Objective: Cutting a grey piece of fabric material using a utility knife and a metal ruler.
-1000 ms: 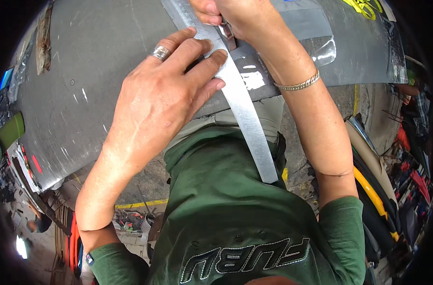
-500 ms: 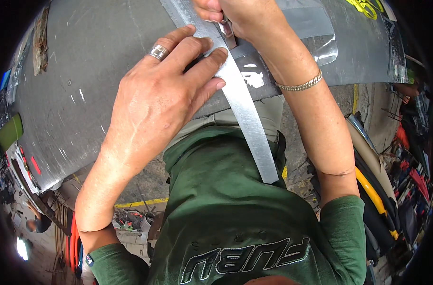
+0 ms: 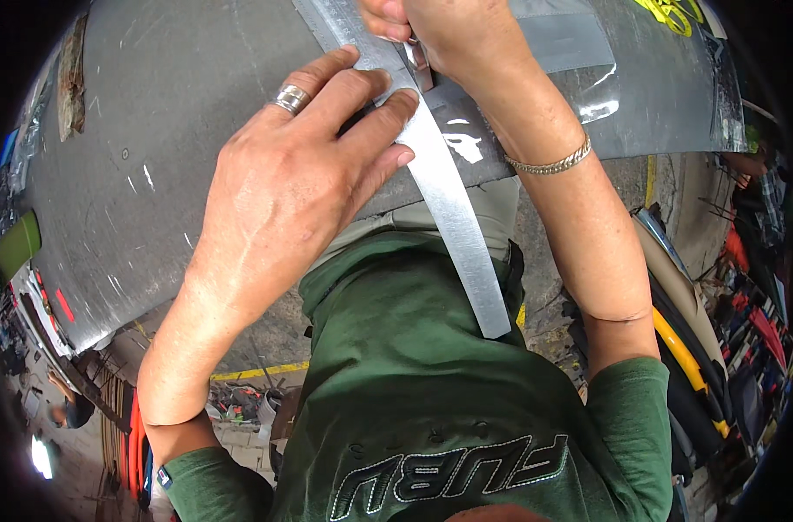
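A dark grey table (image 3: 153, 209) curves across the upper part of the view. A long metal ruler (image 3: 453, 200) lies slantwise on it, crossing the near edge so that its near end sticks out past the table, over the person's green shirt (image 3: 414, 374).

The left hand (image 3: 283, 178), with a ring (image 3: 290, 98) on one finger, is spread open, pressing its fingertips onto the ruler a little in from the near edge; its thumb tip is beside the ruler's left side. The right hand (image 3: 444, 35), farther in from that edge, is closed around a metal tool (image 3: 419, 65); only a short shiny part shows beside the ruler, so its kind cannot be told. A bracelet (image 3: 549, 161) circles the right wrist.

Right of the ruler, toward the table's right edge, lie a grey sheet (image 3: 566, 42) and a clear piece of plastic (image 3: 599, 94). A strip of wood (image 3: 72, 83) lies near the left edge. Something bright yellow (image 3: 668, 16) sits by the far right corner.
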Available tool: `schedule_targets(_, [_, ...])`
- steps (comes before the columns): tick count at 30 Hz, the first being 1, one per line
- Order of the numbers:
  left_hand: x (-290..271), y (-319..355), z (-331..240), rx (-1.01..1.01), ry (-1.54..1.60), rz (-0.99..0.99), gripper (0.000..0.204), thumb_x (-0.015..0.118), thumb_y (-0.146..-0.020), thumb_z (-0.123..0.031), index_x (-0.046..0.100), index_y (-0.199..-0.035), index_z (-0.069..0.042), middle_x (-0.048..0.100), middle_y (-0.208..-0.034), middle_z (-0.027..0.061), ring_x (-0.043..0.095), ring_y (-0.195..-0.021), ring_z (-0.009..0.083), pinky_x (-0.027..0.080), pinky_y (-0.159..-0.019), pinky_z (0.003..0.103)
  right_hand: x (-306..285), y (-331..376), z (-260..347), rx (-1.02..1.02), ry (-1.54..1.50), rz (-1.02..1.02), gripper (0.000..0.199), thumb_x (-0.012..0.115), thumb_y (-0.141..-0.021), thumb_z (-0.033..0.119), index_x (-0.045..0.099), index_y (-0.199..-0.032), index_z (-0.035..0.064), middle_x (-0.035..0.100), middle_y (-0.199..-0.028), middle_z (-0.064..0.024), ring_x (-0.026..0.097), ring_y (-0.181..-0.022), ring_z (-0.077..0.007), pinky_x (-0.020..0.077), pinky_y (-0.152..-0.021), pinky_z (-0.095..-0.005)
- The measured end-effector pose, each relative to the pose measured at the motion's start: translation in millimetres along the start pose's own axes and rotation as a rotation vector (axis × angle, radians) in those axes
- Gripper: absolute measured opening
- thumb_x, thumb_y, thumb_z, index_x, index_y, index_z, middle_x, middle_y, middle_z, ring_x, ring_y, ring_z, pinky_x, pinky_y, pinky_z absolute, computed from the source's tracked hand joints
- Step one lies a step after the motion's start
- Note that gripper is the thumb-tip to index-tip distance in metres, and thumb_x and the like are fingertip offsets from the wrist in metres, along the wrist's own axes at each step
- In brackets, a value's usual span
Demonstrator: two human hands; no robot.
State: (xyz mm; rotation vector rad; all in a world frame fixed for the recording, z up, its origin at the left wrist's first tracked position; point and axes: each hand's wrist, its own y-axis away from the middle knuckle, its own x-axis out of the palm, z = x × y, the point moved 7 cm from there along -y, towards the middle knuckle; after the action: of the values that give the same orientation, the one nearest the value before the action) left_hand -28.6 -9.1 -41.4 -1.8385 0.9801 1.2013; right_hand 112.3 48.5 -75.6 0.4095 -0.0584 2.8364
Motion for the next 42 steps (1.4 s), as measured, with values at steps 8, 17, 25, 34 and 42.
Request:
schedule_targets(8, [1,-1,0,-0.007,0.011,-0.006,0.038,0.081,-0.085,-0.025,0.074,-0.121,-0.016,0.069,-0.121,0.0028,0.061,-0.129,0.0279,0.057,-0.098,0.041,11,19,27,-0.869,0.731,-0.022,0.055,0.059,-0.089,-0.008,0.046,-0.142,-0.0102,0.059,-0.085,-0.0108,0.055,-0.059,-0.0178,0.0481,-0.052,-0.0328])
schedule_targets(17, [1,0,1,-0.017,0.028,-0.011,0.037,0.080,-0.086,-0.025,0.075,-0.121,-0.016,0.069,-0.122,0.0027,0.061,-0.129,0.0275,0.057,-0.098,0.040,14,14,25,-0.914,0.784,0.041,0.059,0.059,-0.083,-0.011,0.045,-0.141,-0.0130,0.061,-0.091,-0.0147,0.057,-0.065,-0.0214,0.0506,-0.059,-0.0347])
schedule_targets(25, [1,2,-1,-0.003,0.015,-0.010,0.037,0.079,-0.087,-0.026,0.074,-0.123,-0.016,0.068,-0.122,0.0038,0.061,-0.129,0.0279,0.056,-0.099,0.041,16,4,21,0.035,0.361,-0.041,0.037,0.046,-0.108,0.027,0.056,-0.119,-0.0063,0.053,-0.070,-0.0034,0.043,-0.045,-0.0116,0.0389,-0.043,-0.0282])
schedule_targets(34, [2,3,0,-0.001,0.008,-0.012,0.036,0.078,-0.089,-0.026,0.074,-0.123,-0.015,0.068,-0.121,0.0045,0.061,-0.129,0.0281,0.055,-0.099,0.042,7,0,3,0.116,0.115,-0.102,0.057,0.036,-0.109,0.051,0.057,-0.101,-0.0017,0.045,-0.058,-0.0004,0.038,-0.039,-0.0104,0.0329,-0.038,-0.0275])
schedule_targets(42, [2,3,-1,0.005,0.021,-0.010,0.035,0.077,-0.091,-0.026,0.073,-0.123,-0.015,0.068,-0.122,0.0040,0.061,-0.129,0.0287,0.055,-0.099,0.043,7,-2,2,0.078,-0.046,-0.083,0.060,0.037,-0.108,0.053,0.057,-0.101,-0.0025,0.043,-0.057,-0.0003,0.037,-0.037,-0.0113,0.0322,-0.036,-0.0302])
